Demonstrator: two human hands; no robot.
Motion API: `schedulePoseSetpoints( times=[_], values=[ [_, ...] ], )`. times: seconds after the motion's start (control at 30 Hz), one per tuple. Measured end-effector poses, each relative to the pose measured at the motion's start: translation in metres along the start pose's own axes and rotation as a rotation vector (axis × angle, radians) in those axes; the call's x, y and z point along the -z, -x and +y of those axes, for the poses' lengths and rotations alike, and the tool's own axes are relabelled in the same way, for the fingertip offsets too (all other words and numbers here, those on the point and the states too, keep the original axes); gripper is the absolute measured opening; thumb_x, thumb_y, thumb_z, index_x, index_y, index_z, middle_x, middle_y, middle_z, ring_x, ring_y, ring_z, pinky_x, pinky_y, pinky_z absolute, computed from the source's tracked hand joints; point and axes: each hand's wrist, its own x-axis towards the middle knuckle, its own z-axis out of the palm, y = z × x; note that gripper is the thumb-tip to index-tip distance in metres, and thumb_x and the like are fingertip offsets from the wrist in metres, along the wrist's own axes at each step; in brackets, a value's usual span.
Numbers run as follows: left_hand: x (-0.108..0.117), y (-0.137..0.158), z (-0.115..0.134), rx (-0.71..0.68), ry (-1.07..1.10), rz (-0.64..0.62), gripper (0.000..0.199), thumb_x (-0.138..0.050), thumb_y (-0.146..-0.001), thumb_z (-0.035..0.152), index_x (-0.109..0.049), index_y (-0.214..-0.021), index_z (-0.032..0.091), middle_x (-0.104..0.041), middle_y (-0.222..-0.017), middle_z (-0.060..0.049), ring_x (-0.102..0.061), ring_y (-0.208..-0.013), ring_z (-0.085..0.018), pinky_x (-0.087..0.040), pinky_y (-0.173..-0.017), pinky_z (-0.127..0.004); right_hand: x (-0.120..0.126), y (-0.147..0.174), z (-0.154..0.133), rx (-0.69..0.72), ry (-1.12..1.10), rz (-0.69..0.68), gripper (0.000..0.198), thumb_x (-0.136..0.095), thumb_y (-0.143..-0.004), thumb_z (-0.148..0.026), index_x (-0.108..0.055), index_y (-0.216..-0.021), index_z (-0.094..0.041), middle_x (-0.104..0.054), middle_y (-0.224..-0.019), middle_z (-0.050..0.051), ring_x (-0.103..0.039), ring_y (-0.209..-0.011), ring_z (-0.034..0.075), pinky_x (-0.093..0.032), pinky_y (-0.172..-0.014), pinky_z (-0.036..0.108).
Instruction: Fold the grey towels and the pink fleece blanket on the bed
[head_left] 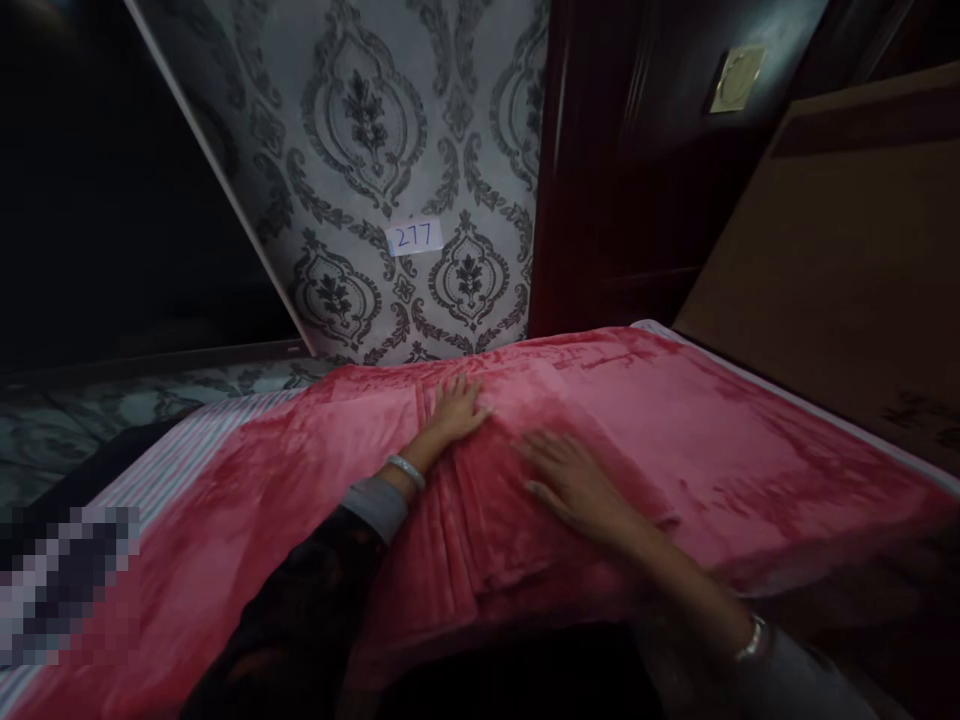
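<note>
Red plush fabric (pixel 510 510), folded into layered pleats, lies in front of me. My left hand (pixel 454 408) rests flat on the far part of the pleats, its fingers spread. To its right, my right hand (pixel 574 480) is stretched out over the folded fabric, slightly blurred, palm down and fingers extended. Neither hand grips anything. Underneath spreads a larger pink-red plush cover (pixel 705 415) with darker brushed patches. Whether the folded piece and the cover are separate cannot be made out.
A striped cloth (pixel 187 450) shows along the left edge. Behind stands a patterned wall (pixel 457 130) with a paper label (pixel 415 236) reading 277. A dark screen-like panel (pixel 135 200) is at left, a large brown board or box (pixel 847 240) at right. A light switch (pixel 738 78) sits on dark wood.
</note>
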Motion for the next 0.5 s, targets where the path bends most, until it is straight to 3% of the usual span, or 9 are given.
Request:
schedulePoseSetpoints(
  times=[0.07, 0.13, 0.27, 0.37, 0.43, 0.5],
  values=[
    [-0.009, 0.006, 0.009, -0.052, -0.009, 0.035, 0.078, -0.039, -0.095, 0.062, -0.024, -0.159, 0.02, -0.019, -0.166, -0.017, -0.009, -0.155, -0.034, -0.009, -0.123, -0.055, -0.005, -0.004, 0.02, -0.099, 0.135, 0.022, 0.06, -0.047, -0.101, -0.049, -0.037, -0.156, -0.027, -0.032, -0.16, 0.012, -0.023, -0.149, 0.035, -0.023, -0.117, 0.065],
    [-0.021, 0.012, 0.014, -0.085, 0.0, 0.011, 0.081, -0.038, -0.093, 0.068, -0.025, -0.159, 0.022, -0.018, -0.167, -0.017, -0.009, -0.154, -0.038, -0.011, -0.122, -0.06, -0.017, 0.0, 0.035, -0.148, 0.208, -0.053, 0.061, -0.049, -0.1, -0.052, -0.037, -0.156, -0.03, -0.026, -0.163, 0.01, -0.017, -0.151, 0.036, -0.02, -0.116, 0.068],
    [-0.035, 0.018, 0.016, -0.073, 0.015, -0.041, 0.083, -0.035, -0.092, 0.073, -0.026, -0.159, 0.025, -0.017, -0.167, -0.017, -0.011, -0.153, -0.041, -0.013, -0.121, -0.063, -0.029, 0.01, 0.054, -0.126, 0.168, -0.218, 0.064, -0.046, -0.1, -0.058, -0.035, -0.156, -0.031, -0.019, -0.164, 0.008, -0.015, -0.151, 0.035, -0.021, -0.116, 0.067],
    [-0.033, 0.019, 0.015, -0.079, 0.012, -0.02, 0.081, -0.038, -0.092, 0.071, -0.027, -0.159, 0.025, -0.018, -0.167, -0.016, -0.011, -0.153, -0.04, -0.014, -0.121, -0.062, -0.008, -0.007, 0.067, -0.077, 0.064, -0.27, 0.063, -0.048, -0.098, -0.055, -0.04, -0.155, -0.027, -0.035, -0.159, 0.011, -0.034, -0.145, 0.034, -0.033, -0.114, 0.058],
    [-0.032, 0.019, 0.016, -0.078, 0.01, -0.011, 0.081, -0.04, -0.092, 0.07, -0.028, -0.158, 0.025, -0.019, -0.166, -0.017, -0.011, -0.153, -0.04, -0.014, -0.121, -0.062, 0.013, -0.036, 0.077, -0.074, 0.039, -0.192, 0.059, -0.045, -0.1, -0.05, -0.044, -0.153, -0.024, -0.046, -0.152, 0.012, -0.045, -0.139, 0.031, -0.036, -0.114, 0.05],
    [-0.031, 0.02, 0.017, -0.071, 0.016, 0.0, 0.081, -0.042, -0.092, 0.07, -0.028, -0.158, 0.025, -0.019, -0.166, -0.017, -0.012, -0.153, -0.04, -0.013, -0.121, -0.062, 0.03, -0.075, 0.086, -0.125, 0.086, -0.089, 0.059, -0.042, -0.101, -0.047, -0.042, -0.154, -0.021, -0.043, -0.154, 0.013, -0.04, -0.142, 0.03, -0.033, -0.117, 0.049]
  ],
)
